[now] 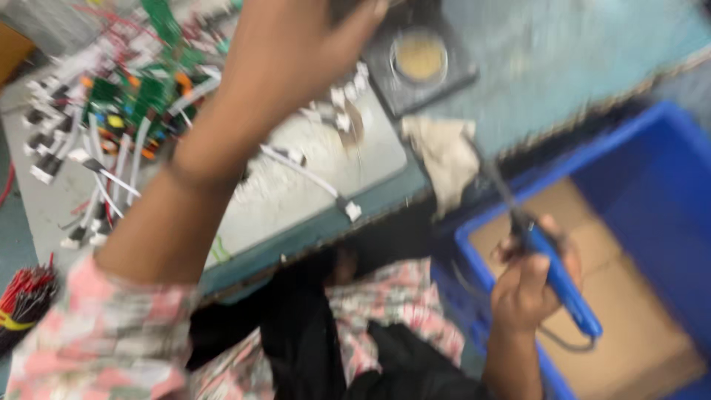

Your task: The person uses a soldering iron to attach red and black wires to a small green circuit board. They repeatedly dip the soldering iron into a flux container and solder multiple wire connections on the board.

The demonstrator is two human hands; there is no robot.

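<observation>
Left hand (296, 44) is raised over the bench, fingers spread loosely and reaching toward the top edge of view; whether it touches anything there cannot be told through the blur. Right hand (529, 285) is closed around the blue handle of a soldering iron (552, 270), held off the bench edge above the blue crate (652, 178), dark tip slanting up toward the bench.

Workbench (563, 67): blue-grey top, worn front edge. The crate stands beside it, cardboard lining its floor. A pale worn mat (296, 185) lies on the bench. At the left, a heap of green circuit boards (141, 96) with white-plugged wires. A dark stand holding a round brass-coloured pad (420, 57) sits near the left hand. A crumpled cloth (444, 159) hangs at the bench edge, beside the iron's tip.
</observation>
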